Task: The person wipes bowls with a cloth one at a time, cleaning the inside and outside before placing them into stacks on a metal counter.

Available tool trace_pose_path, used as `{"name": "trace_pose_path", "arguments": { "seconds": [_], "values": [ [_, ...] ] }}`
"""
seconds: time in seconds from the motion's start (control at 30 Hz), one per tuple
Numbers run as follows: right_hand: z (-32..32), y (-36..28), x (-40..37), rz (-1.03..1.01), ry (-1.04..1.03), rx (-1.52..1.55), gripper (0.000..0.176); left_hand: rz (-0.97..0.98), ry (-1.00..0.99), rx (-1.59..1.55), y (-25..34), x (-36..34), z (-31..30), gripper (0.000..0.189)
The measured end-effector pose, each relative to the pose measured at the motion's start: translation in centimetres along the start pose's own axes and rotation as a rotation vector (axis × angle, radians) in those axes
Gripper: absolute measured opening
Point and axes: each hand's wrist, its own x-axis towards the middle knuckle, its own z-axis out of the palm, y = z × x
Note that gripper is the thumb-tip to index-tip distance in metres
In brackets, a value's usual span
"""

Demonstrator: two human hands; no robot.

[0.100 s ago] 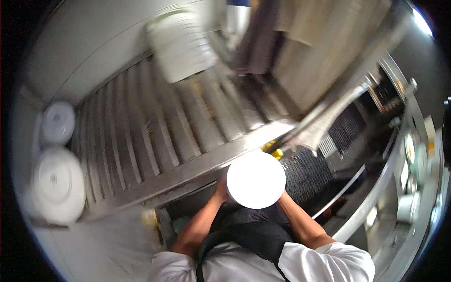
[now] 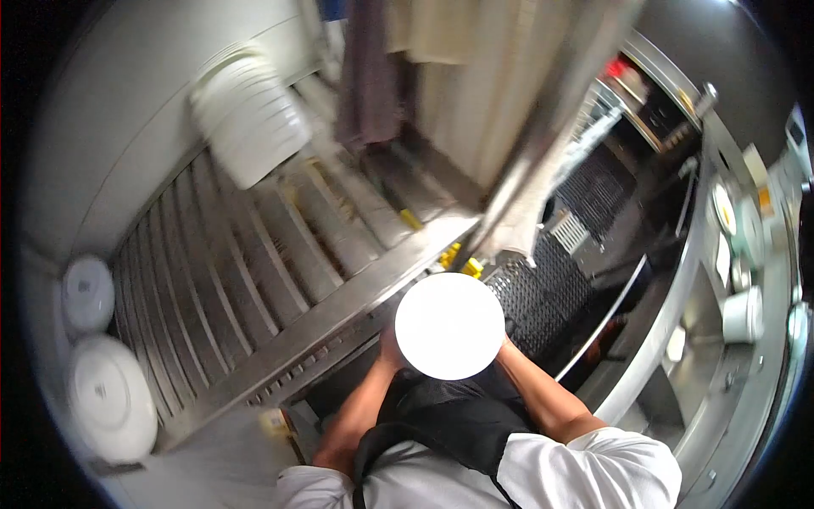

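In front of my black apron I hold a round white plate (image 2: pixel 449 326), its top bright and bare. My left hand (image 2: pixel 389 348) grips its left side, with the fingers mostly hidden under the rim. On the opposite side my right hand (image 2: pixel 505 341) supports the edge, also largely covered by the plate. The plate overlaps the front edge of a slatted metal rack (image 2: pixel 280 352) in this view.
White plates are stacked on their sides (image 2: pixel 250 119) at the rack's back. Oval white dishes (image 2: pixel 110 399) stand at the left. Cloths (image 2: pixel 449 102) hang by a metal post. A black mat (image 2: pixel 543 297) covers the floor; a steel sink counter (image 2: pixel 649 348) runs along the right.
My view has turned to the right, so the rack and the stacked plates shift left. Both hands keep the white plate close in front of my body.
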Motion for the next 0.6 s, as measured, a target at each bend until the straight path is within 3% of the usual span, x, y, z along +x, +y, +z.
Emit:
{"name": "trace_pose_path", "arguments": {
  "seconds": [0.07,0.13,0.2,0.3,0.37,0.43,0.53,0.6],
  "values": [
    [4.1,-3.3,-4.3,0.057,0.244,0.078,0.061,-0.133,-0.087,-0.172,3.2,0.3,2.0,0.035],
    [-0.9,-3.8,-5.2,-0.024,0.151,0.070,0.060,-0.244,-0.157,-0.328,6.0,1.3,4.5,0.038],
    [-4.3,-4.7,-5.3,-0.099,0.094,0.078,0.059,-0.529,-0.092,-0.627,6.5,1.7,7.0,0.039],
    [-6.9,-7.8,-6.0,-0.164,0.103,0.106,0.059,-0.041,-0.306,0.095,4.9,2.9,10.6,0.040],
    [-8.8,-10.6,-6.5,-0.177,0.162,0.113,0.060,-0.527,-0.163,-0.566,7.1,4.8,14.0,0.043],
    [-7.6,-15.6,-8.5,-0.150,0.296,0.099,0.060,-0.653,-0.141,-0.743,6.4,6.2,16.9,0.047],
    [-8.3,-21.9,-10.1,-0.166,0.427,0.088,0.060,-0.420,-0.313,-0.539,3.4,9.0,21.0,0.052],
    [-10.0,-25.6,-10.5,-0.226,0.480,0.066,0.060,-0.482,-0.375,-0.652,6.6,12.4,25.1,0.053]
  ]
}}
